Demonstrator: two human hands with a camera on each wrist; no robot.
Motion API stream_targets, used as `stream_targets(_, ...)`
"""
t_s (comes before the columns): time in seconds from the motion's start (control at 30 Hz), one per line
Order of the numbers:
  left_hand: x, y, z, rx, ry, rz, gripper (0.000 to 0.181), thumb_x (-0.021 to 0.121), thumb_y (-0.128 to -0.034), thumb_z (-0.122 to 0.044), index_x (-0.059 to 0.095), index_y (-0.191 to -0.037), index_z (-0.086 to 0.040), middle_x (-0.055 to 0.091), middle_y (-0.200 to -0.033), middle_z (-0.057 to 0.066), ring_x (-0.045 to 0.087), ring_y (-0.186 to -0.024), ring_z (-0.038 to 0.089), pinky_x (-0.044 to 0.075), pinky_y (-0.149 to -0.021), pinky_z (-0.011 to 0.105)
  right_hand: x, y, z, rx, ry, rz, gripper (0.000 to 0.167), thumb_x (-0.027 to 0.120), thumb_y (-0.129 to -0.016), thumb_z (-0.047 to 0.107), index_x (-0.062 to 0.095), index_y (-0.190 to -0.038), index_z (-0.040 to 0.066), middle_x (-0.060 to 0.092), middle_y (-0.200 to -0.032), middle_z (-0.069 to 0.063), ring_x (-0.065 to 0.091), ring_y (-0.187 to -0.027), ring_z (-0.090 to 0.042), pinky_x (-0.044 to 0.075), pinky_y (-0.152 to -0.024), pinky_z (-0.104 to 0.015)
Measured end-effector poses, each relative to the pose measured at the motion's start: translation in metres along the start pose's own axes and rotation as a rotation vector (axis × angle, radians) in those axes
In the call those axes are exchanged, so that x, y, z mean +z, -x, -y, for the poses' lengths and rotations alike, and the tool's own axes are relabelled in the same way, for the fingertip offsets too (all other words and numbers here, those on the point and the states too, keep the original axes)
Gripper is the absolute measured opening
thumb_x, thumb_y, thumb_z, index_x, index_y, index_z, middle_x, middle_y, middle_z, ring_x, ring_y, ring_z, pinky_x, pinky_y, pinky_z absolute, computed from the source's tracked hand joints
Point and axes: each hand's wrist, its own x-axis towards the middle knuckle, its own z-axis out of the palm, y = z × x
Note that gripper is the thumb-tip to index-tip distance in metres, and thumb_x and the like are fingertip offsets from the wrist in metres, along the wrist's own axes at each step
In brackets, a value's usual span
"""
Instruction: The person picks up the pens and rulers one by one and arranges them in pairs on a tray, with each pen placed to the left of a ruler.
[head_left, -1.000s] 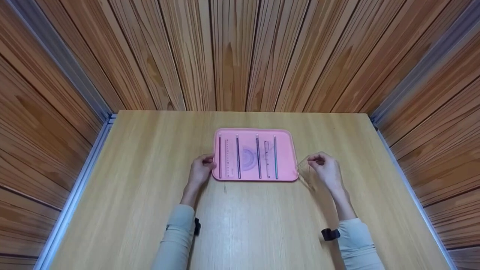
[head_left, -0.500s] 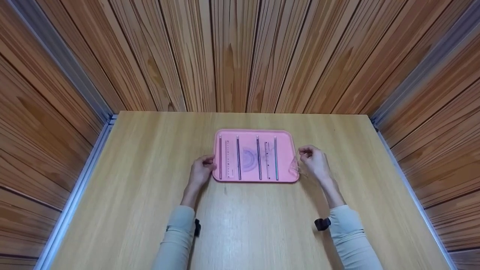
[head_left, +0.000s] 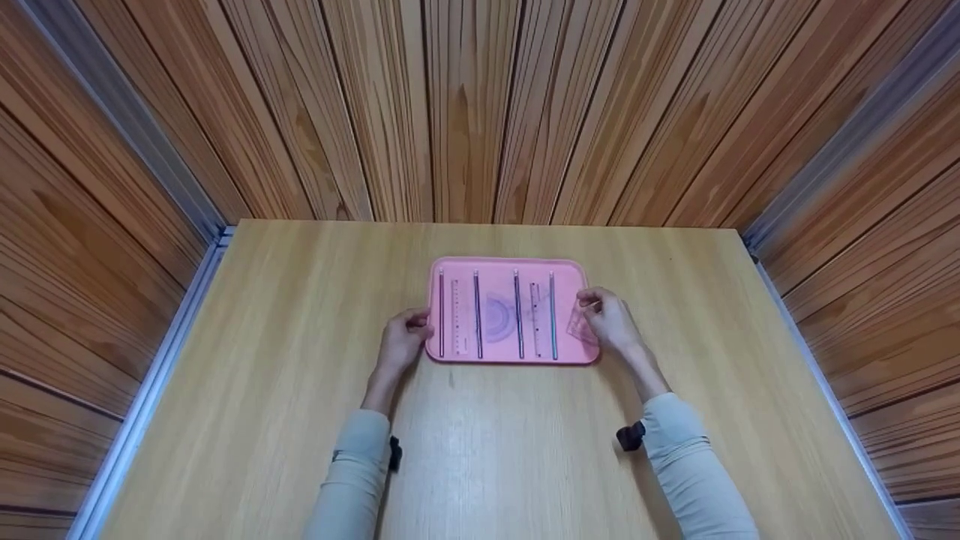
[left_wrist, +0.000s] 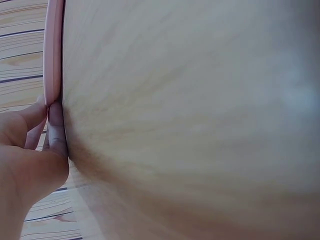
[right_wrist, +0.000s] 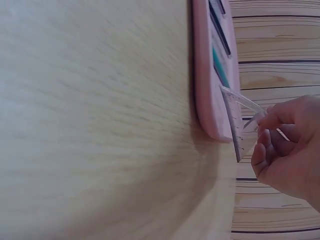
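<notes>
A pink tray [head_left: 510,261] lies on the table, holding several pencils and clear drawing tools. My left hand [head_left: 401,341] pinches the tray's left edge; the left wrist view shows fingers and thumb at the tray's pink rim [left_wrist: 53,55]. Over the tray's right end, my right hand [head_left: 613,322] pinches a clear set square [right_wrist: 233,122] by one corner. The set square hangs tilted, right of the green pencil [head_left: 553,319]. A clear protractor [head_left: 498,319] lies mid-tray between two dark pencils. Fingertips of the right hand partly cover the held corner.
Within the tray, a clear ruler [head_left: 459,319] lies beside a dark red pencil [head_left: 442,315] on the left. Another clear ruled piece [head_left: 535,322] lies left of the green pencil. Wood-panelled walls [head_left: 465,112] border the wooden table [head_left: 480,450] at back and sides.
My right hand has moved left with the set square, from beside the tray to over its right end. The left hand stays at the tray's left edge.
</notes>
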Motion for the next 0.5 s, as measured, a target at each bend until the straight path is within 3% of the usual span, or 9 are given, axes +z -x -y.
stream_targets(0.2, 0.0, 0.002, 0.0, -0.029, 0.022, 0.019, 0.036, 0.065, -0.0918, -0.002, 0.065, -0.128, -0.006, 0.064, -0.108, 0.011, 0.06, -0.096, 0.021, 0.051, -0.085, 0.031, 0.01, -0.005, -0.005, -0.001, 0.032, 0.038, 0.029, 0.051, -0.093, -0.006, 0.063, -0.12, -0.005, 0.067, -0.112, -0.023, 0.063, -0.103, -0.034, 0.051, -0.092, -0.043)
stream_targets(0.5, -0.001, 0.001, 0.0, -0.013, 0.014, 0.02, 0.036, 0.064, -0.0921, -0.002, 0.065, -0.128, -0.005, 0.065, -0.108, 0.011, 0.06, -0.097, 0.022, 0.051, -0.085, 0.032, 0.019, -0.012, -0.008, 0.028, 0.057, 0.067, 0.039, 0.044, -0.093, -0.009, 0.06, -0.128, -0.004, 0.063, -0.125, -0.024, 0.059, -0.116, -0.037, 0.046, -0.103, -0.047)
